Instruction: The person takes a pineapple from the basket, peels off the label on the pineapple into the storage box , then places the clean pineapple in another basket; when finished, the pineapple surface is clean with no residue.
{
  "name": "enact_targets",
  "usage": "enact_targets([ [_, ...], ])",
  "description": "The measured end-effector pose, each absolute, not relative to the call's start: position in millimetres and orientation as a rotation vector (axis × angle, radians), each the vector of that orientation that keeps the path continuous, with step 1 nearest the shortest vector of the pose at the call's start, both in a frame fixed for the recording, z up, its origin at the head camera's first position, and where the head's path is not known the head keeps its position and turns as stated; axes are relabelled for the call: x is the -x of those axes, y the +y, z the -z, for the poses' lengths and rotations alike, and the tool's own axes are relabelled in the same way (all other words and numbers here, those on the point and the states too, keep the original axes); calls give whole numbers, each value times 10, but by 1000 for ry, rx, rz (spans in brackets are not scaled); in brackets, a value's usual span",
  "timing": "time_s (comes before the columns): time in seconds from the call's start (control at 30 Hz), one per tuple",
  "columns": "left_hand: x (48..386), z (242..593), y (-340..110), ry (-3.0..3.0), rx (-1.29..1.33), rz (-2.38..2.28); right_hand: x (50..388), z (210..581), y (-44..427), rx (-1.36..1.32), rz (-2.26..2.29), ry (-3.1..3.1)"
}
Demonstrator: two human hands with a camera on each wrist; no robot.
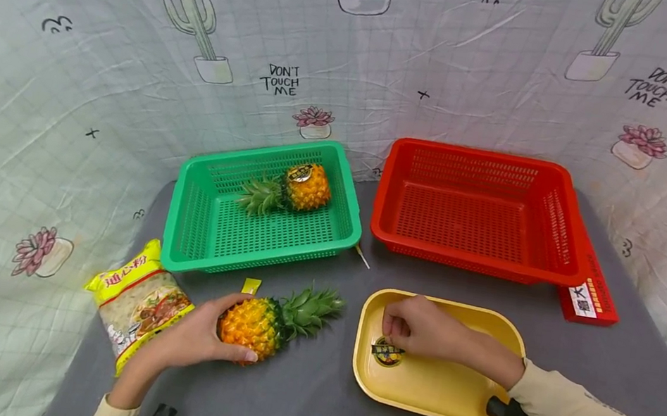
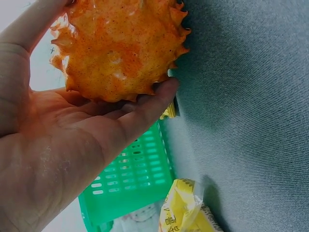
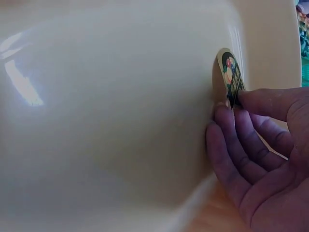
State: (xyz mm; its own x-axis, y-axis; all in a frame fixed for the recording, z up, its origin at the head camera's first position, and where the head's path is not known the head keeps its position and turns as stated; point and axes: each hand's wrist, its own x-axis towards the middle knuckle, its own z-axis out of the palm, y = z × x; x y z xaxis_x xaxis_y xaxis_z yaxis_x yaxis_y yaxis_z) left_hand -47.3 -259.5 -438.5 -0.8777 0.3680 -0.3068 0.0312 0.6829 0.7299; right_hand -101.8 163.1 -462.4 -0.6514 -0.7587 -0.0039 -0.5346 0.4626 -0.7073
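In the head view my left hand [image 1: 195, 336] grips a small orange pineapple [image 1: 252, 328] lying on the grey table, its leafy crown pointing right. The left wrist view shows the spiky skin of the fruit resting against the fingers, with the thumb on its other side. My right hand [image 1: 433, 329] is over a shallow yellow tray [image 1: 440, 404]. Between thumb and fingertips it pinches an oval black-and-gold sticker [image 3: 231, 75] with a fruit picture. The sticker stands tilted near one end of the tray in the right wrist view.
Behind the left hand stands a green basket [image 1: 261, 265] holding another pineapple [image 1: 308, 187] with a sticker on it. A red basket [image 1: 473, 262] is at the back right, beside a red box [image 1: 595, 291]. A yellow noodle packet [image 1: 135, 301] lies left of the hand.
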Motion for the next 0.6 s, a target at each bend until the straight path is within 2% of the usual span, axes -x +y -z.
enact_targets([
  [0.6, 450, 4418, -2588, 2513, -321, -1047, 992, 4692, 1599, 1117, 842, 2518],
])
